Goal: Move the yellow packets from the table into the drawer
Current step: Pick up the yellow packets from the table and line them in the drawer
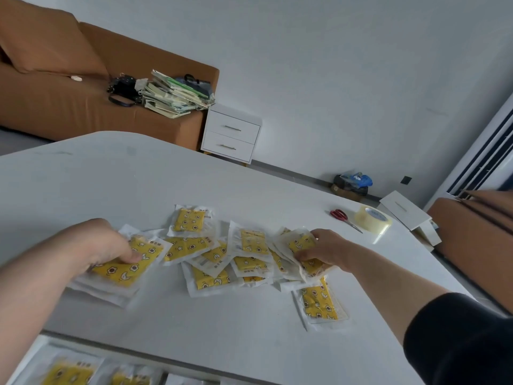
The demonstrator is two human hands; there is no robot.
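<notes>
Several yellow packets in clear wrappers (219, 254) lie scattered across the middle of the white table (138, 176). My left hand (102, 243) grips a small stack of packets (125, 269) at the left of the pile, thumb on top. My right hand (324, 247) pinches a bunch of packets (305, 257) at the right of the pile. One packet (319, 302) lies alone near the front right. The open drawer (33, 357) shows at the bottom left below the table edge, with packets (69, 373) inside.
Red scissors (342, 218) and a roll of clear tape (372, 219) sit on the table's far right. A white two-drawer cabinet (231, 134) stands by the wall beside a brown sofa (55, 101) that carries books and a bag.
</notes>
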